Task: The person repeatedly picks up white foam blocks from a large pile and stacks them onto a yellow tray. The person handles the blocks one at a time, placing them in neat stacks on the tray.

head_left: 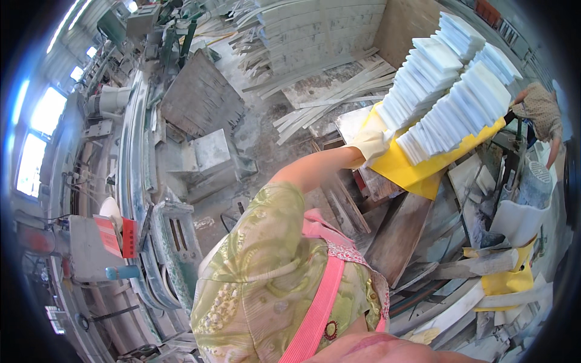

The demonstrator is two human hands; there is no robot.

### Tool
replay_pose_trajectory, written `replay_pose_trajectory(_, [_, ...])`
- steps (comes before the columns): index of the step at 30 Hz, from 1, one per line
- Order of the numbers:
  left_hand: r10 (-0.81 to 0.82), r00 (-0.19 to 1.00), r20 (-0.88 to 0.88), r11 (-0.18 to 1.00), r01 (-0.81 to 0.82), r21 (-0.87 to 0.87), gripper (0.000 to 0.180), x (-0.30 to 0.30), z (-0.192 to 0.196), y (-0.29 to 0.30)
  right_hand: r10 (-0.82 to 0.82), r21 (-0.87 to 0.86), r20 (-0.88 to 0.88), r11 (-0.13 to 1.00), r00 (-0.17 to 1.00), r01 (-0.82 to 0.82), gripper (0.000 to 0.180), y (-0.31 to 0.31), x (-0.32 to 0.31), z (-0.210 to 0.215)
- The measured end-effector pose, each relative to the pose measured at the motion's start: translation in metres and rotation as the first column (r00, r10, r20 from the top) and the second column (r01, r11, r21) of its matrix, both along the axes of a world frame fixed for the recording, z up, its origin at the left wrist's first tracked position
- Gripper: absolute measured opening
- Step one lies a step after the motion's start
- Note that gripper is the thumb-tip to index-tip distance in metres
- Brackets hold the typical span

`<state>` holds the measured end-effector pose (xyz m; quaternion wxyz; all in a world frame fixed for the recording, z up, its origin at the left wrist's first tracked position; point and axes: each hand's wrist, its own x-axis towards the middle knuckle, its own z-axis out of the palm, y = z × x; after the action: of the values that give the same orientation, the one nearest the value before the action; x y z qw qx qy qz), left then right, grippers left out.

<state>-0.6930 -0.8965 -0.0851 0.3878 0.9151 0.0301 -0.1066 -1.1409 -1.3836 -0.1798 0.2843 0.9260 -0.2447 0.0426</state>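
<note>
My left hand (pixel 370 145), in a pale cream glove, reaches out to the near left end of the stacked white slabs (pixel 417 85). The glove meets the lowest slab edges there, and its fingers are too indistinct to tell whether they grip. Thin, flat and pale, the slabs lean in two long rows, with a second row (pixel 466 106) on the right. Beneath them spreads a yellow sheet (pixel 411 172), its near corner hanging down. My right hand does not show.
Long thin strips (pixel 339 109) lie scattered beyond the slabs. A machine with rails (pixel 130 163) stands left. Below the sheet, a wooden board (pixel 402 236) slopes beside offcuts (pixel 448 308). At the far right, another person (pixel 538 112) has an arm lowered near a grey perforated container (pixel 535 181).
</note>
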Motion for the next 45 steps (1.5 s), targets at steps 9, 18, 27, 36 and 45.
replay_pose_trajectory(9, [-0.053,0.995,0.083,0.996,0.058,-0.069,0.038,0.011,-0.023,0.008,-0.049,0.748,0.423,0.583,0.905,-0.317,0.046,0.125,0.118,0.076])
replay_pose_trajectory(18, [-0.21,0.967,0.143,0.975,0.219,-0.045,0.047,0.024,-0.044,0.023,-0.267,0.729,0.569,-0.274,0.778,-0.627,0.05,0.38,0.36,0.046])
replay_pose_trajectory(27, [-0.329,0.943,-0.051,0.941,0.324,-0.096,0.061,0.017,0.001,0.024,-0.033,0.758,0.366,-0.569,0.93,-0.319,0.056,0.357,0.419,-0.028])
replay_pose_trajectory(36, [-0.285,0.927,0.244,0.958,0.268,0.102,0.035,0.031,-0.075,0.011,-0.245,0.811,0.578,0.062,0.778,-0.582,0.035,0.203,0.233,0.022])
replay_pose_trajectory(45, [-0.259,0.962,0.089,0.953,0.269,-0.138,0.068,-0.001,-0.006,0.001,-0.481,0.604,0.468,0.786,0.741,0.129,0.057,0.013,0.009,0.031])
